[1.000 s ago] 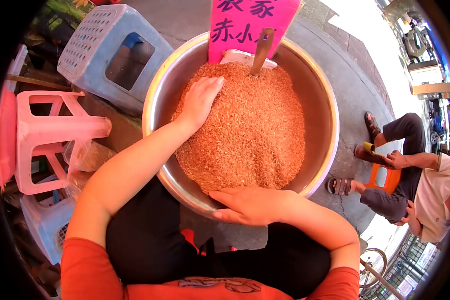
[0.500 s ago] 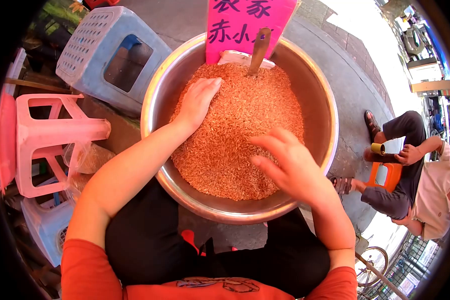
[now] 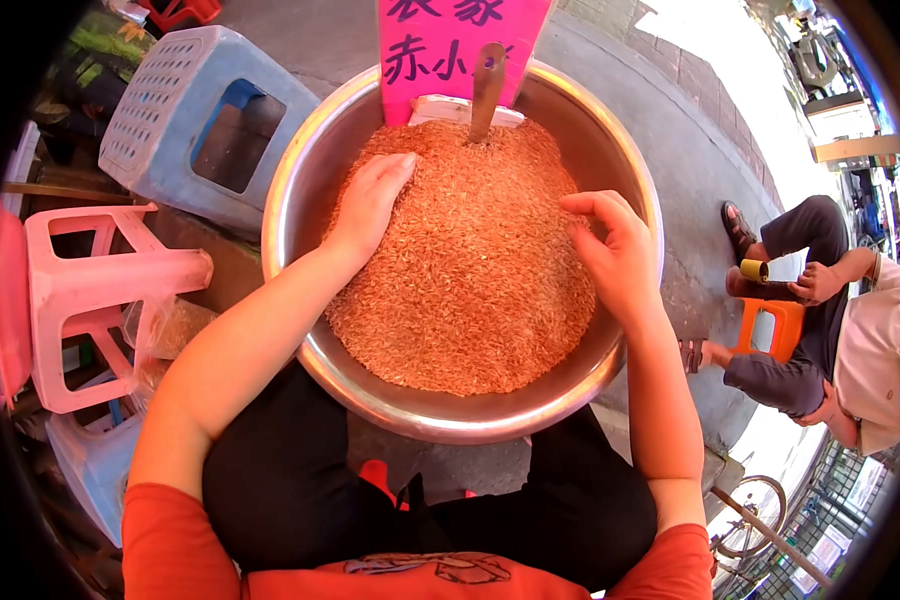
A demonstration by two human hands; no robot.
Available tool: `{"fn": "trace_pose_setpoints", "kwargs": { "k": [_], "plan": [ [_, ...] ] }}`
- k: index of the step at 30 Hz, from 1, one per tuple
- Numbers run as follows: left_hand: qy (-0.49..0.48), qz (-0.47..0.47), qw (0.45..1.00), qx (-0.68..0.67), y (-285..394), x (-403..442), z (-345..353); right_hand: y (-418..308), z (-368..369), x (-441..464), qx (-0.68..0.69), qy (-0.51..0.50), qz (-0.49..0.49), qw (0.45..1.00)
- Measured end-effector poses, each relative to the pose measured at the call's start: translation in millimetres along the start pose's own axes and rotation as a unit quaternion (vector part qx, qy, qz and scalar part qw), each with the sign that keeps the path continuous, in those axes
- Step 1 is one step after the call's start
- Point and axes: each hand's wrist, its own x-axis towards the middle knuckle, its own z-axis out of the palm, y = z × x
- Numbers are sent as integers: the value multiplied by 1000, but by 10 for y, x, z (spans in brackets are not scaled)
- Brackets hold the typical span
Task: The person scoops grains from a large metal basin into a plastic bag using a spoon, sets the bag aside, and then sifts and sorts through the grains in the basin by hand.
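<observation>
A wide metal basin [image 3: 642, 190] stands before my knees, heaped with reddish-brown grain [image 3: 460, 270] that looks like unpolished rice. On the left slope of the heap lies my left hand [image 3: 373, 205], open, its fingers stretched out and close together. My right hand [image 3: 615, 245] is over the right side of the grain near the basin wall. Its fingers are bent and its thumb is apart from the forefinger; nothing shows between them. A flat upright handle [image 3: 486, 95] sticks out of the grain at the back, in front of a pink sign [image 3: 450, 60] with handwritten black characters.
To the left are a blue plastic stool [image 3: 185, 120], a pink stool [image 3: 110, 270] and a bag of something brownish [image 3: 180, 328]. At right a person [image 3: 850, 320] sits by an orange stool [image 3: 775, 325], holding something yellow and white. A bicycle wheel [image 3: 752, 515] shows lower right.
My right hand has moved right and away from me, from the middle of the grain towards the basin's right side. My left hand stays on the heap. The view has shifted slightly.
</observation>
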Motion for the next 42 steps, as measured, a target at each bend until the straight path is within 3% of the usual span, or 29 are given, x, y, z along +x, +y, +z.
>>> {"fn": "trace_pose_setpoints", "kwargs": {
  "k": [3,9,15,21,25,29,33,40,42],
  "plan": [
    [-5,-3,1000,-2,-15,1,-2,24,-13,22,38,-18,81,996],
    [-12,0,1000,0,-28,7,-14,60,42,-6,86,-13,32,996],
    [-9,2,1000,-4,-14,-4,-5,29,36,-13,38,-55,30,997],
    [-11,8,1000,6,-5,-3,-12,-89,-155,-61,-107,-271,-7,957],
    [-7,5,1000,-2,-13,-4,1,-26,23,-103,-94,-245,-49,964],
    [-8,7,1000,-6,-5,-10,-6,-78,42,-53,-82,-106,-63,989],
    [-4,5,1000,-6,3,-4,1,-243,-63,-87,-80,-195,-35,977],
    [-3,5,1000,-9,-44,2,2,-350,101,-205,-10,-182,-147,972],
    [-2,3,1000,-8,-33,3,-4,-263,110,-190,-70,-214,-164,960]
  ]
}}
